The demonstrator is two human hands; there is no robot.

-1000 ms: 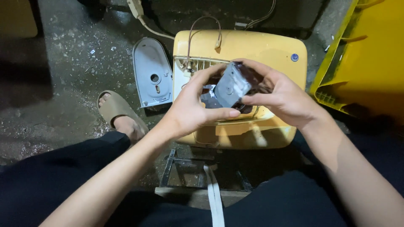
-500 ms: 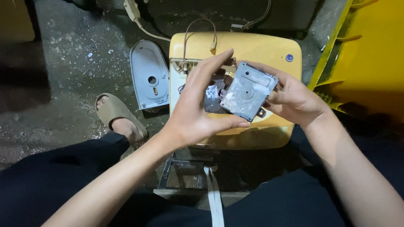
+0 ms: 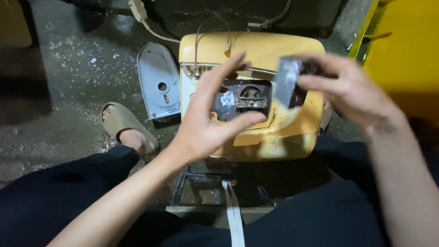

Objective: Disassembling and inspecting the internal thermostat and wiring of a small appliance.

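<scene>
Dim, uneven light — motion blur on both hands (image 3: 210, 119), deep shadow along the frame edges.

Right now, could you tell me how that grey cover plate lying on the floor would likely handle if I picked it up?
The grey cover plate looks thin and moulded, so probably light and fairly stiff. It lies flat on the gritty floor, so it shouldn't roll or tip. Its smooth, dusty face may feel slippery.

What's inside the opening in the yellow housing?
Inside the opening of the yellow housing sits a round dark part with a metal bracket. The left hand covers the opening's left edge.
</scene>
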